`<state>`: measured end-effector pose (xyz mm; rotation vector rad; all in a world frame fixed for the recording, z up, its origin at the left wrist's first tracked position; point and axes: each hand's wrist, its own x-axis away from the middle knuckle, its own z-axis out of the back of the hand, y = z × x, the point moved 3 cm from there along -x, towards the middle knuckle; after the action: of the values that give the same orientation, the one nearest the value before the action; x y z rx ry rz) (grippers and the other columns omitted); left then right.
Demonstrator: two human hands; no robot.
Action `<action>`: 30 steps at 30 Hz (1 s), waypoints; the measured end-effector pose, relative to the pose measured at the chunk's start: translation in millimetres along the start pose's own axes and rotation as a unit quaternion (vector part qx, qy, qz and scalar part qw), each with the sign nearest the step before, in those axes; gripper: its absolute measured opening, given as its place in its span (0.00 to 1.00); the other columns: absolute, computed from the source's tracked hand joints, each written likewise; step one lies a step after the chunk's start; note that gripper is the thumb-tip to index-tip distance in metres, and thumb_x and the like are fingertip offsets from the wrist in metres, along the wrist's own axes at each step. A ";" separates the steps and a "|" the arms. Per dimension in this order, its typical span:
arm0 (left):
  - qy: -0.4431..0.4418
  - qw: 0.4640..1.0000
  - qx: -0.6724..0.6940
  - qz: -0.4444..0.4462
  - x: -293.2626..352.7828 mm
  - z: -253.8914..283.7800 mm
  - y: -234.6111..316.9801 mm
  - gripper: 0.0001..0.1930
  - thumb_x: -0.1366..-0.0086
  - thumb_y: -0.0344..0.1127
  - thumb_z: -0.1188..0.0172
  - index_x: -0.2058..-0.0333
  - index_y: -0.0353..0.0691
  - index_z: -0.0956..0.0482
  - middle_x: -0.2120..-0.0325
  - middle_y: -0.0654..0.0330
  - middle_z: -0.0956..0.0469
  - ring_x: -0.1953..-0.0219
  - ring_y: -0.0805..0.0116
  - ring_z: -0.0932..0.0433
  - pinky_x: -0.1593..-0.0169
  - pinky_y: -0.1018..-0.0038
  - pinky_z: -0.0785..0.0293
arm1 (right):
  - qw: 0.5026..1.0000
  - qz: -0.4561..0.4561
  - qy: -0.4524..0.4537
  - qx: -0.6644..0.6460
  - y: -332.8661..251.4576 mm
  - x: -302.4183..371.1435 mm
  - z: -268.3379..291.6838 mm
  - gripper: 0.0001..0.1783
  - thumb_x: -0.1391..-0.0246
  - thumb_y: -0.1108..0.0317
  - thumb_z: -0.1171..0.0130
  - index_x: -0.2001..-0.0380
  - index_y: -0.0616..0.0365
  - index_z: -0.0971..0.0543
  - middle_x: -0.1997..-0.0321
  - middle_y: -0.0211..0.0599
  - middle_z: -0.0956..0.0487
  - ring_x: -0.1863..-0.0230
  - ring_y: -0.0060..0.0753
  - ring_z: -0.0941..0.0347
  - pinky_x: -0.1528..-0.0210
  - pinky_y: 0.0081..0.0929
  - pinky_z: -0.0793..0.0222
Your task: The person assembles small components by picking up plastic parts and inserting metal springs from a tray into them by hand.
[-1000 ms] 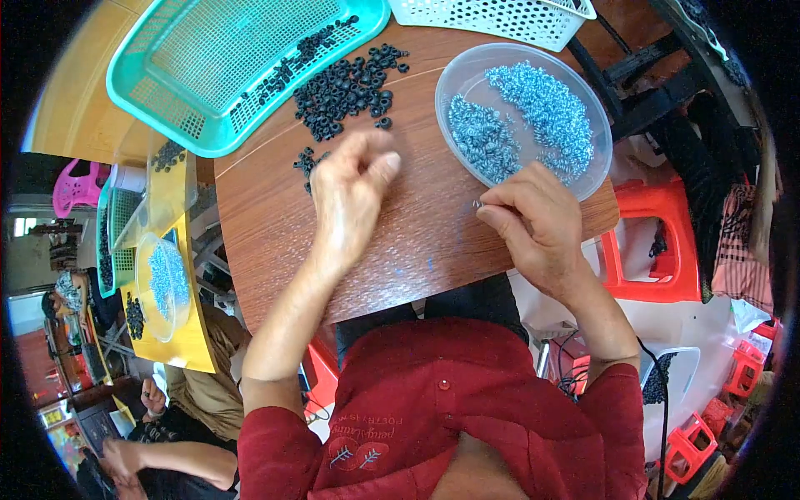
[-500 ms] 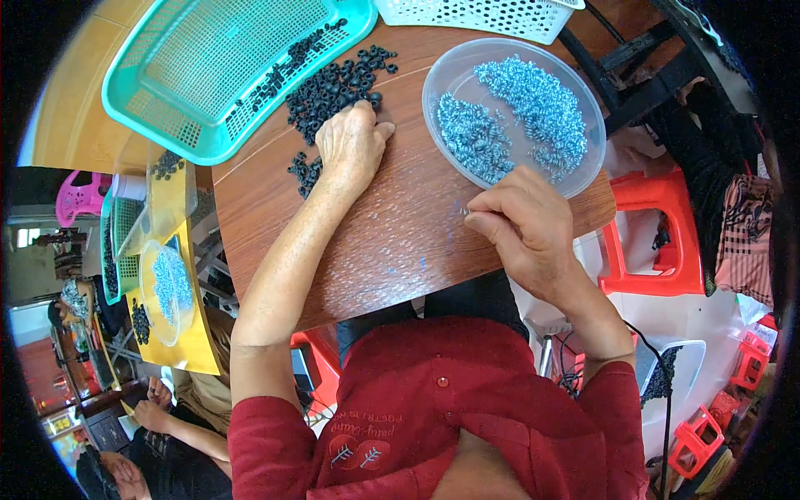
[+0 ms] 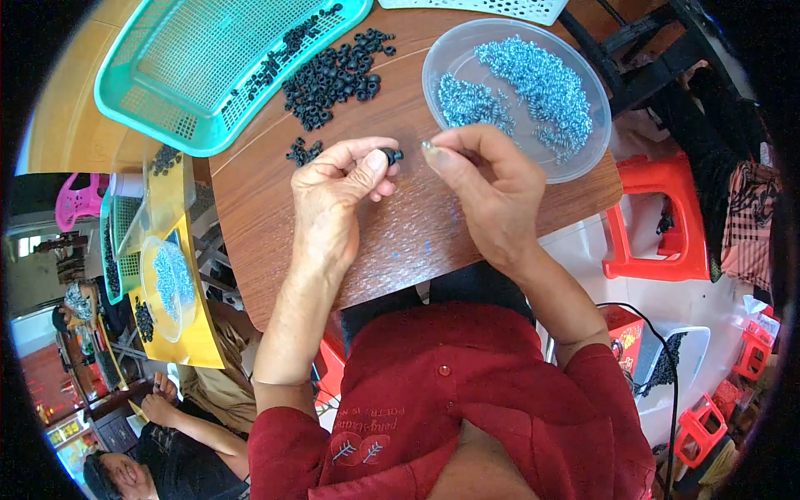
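Between the thumb and fingers of my left hand (image 3: 337, 187) is a small black knob-like part (image 3: 390, 156), its narrow end toward the right. My right hand (image 3: 493, 185) pinches a tiny metal spring (image 3: 427, 144) at its fingertips, a short gap away from the black part. Both hands hover over the brown wooden table (image 3: 400, 237). Beyond my left hand lies a loose pile of similar black parts (image 3: 337, 79), with a smaller cluster (image 3: 303, 152) beside that wrist. Past my right hand stands a round clear tub (image 3: 533, 171) holding heaps of bluish metal springs (image 3: 546, 92).
A turquoise basket (image 3: 200, 137) with some black parts stands far left, and a white perforated basket (image 3: 500, 7) at the far edge. Right of the table is a red stool (image 3: 658, 262). Another person (image 3: 179, 421) sits lower left beside a yellow table (image 3: 200, 337).
My left hand has come back from the black pile and turned, now holding a black part. My right hand has moved left and away from me with the spring, bringing the hands close together.
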<state>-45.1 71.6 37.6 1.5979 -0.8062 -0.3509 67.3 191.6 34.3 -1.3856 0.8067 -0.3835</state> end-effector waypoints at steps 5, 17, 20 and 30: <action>0.055 0.992 -0.001 -0.117 17.4 -6.7 -2.8 0.09 0.42 0.25 0.39 0.62 0.32 0.23 0.72 0.60 0.22 0.74 0.79 0.27 0.69 0.83 0.29 | 1.000 0.013 0.000 0.010 0.8 4.9 -23.3 0.05 0.49 0.76 0.41 0.67 0.63 0.23 0.69 0.28 0.23 0.66 0.15 0.30 0.63 0.15 0.33; 0.081 0.989 -0.019 -0.121 30.3 -11.4 -6.6 0.07 0.43 0.24 0.39 0.65 0.32 0.24 0.75 0.64 0.25 0.74 0.79 0.29 0.68 0.83 0.29 | 0.953 0.245 0.043 0.170 -6.8 3.1 -23.9 0.07 0.55 0.77 0.41 0.71 0.61 0.27 0.73 0.37 0.27 0.72 0.36 0.31 0.70 0.29 0.36; 0.017 0.990 0.141 -0.022 23.8 4.0 -16.9 0.06 0.41 0.26 0.42 0.65 0.31 0.26 0.74 0.57 0.23 0.73 0.71 0.24 0.69 0.78 0.28 | 0.942 0.278 0.055 0.181 -14.6 -1.8 -14.0 0.08 0.59 0.75 0.41 0.72 0.59 0.28 0.74 0.39 0.28 0.72 0.45 0.33 0.70 0.36 0.37; -0.028 0.872 0.464 0.152 13.8 -5.4 -43.6 0.13 0.38 0.32 0.45 0.57 0.32 0.31 0.59 0.53 0.26 0.53 0.62 0.28 0.44 0.66 0.37 | 0.888 0.402 -0.045 0.218 -3.6 16.7 -32.6 0.12 0.66 0.79 0.41 0.71 0.65 0.24 0.68 0.43 0.23 0.72 0.41 0.29 0.71 0.31 0.33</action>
<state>-18.8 66.6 0.1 2.2909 -1.3723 0.2836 56.7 156.4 33.8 -0.5605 1.0624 0.1510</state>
